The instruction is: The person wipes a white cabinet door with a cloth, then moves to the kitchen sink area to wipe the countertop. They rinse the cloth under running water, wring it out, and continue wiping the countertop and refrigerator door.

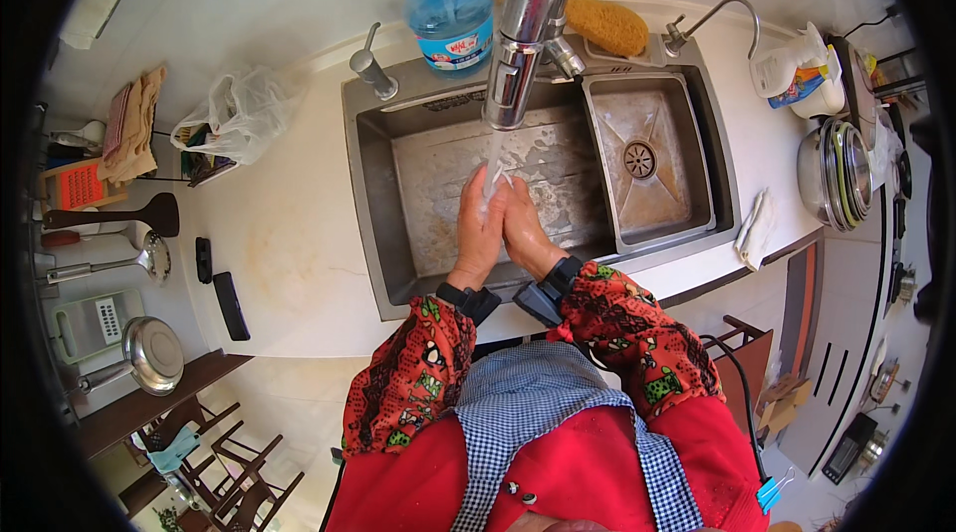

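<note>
My left hand (478, 233) and my right hand (528, 230) are pressed together above the large basin of a stainless steel double sink (426, 211). A stream of water (493, 155) runs onto them from a chrome faucet (515, 77). Something thin and white (503, 177) shows at the fingertips; whether it is foam, splashing water or a held object is unclear. The palms and most of the fingers hide each other. Dark bands with small boxes circle both wrists, just below patterned red sleeves.
Behind the sink stand a blue pump bottle (452, 32), a built-in soap dispenser (373, 69), an orange sponge (609, 26) and a slim second tap (717, 13). A white cloth (758, 230) and stacked bowls (833, 174) lie right. At left are a phone-like black object (231, 306) and hanging utensils (153, 256).
</note>
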Motion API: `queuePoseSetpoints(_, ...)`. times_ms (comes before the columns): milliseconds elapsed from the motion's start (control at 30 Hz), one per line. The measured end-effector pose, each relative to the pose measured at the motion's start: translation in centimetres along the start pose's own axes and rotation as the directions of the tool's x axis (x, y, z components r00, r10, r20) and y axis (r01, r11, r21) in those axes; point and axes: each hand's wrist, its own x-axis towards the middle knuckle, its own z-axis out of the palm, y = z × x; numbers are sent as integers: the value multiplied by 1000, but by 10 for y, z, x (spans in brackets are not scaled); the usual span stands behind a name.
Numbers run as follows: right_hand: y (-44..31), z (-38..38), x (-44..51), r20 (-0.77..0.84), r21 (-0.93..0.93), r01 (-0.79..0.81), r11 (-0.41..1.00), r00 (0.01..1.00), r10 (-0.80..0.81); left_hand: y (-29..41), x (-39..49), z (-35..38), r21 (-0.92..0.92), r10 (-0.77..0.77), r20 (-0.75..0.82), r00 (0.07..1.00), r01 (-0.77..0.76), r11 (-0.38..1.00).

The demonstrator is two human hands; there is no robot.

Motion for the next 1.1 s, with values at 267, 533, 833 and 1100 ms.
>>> queuePoseSetpoints(267,20,-2,5,63,-646,272,713,950,-305,-10,15,-7,217,-14,-214,977,62,974)
queuePoseSetpoints(533,15,-7,7,115,-698,273,662,955,-272,-25,30,-17,79,-377,-167,911,394,916)
queuePoseSetpoints(833,-42,-25,9,146,247,-241,938,967,210,10,19,-63,-303,-506,381,774,622,722)
queuePoseSetpoints(1100,-58,-39,5,270,258,-475,841,871,410,25,11,-70,-305,-106,20,994,107,946)
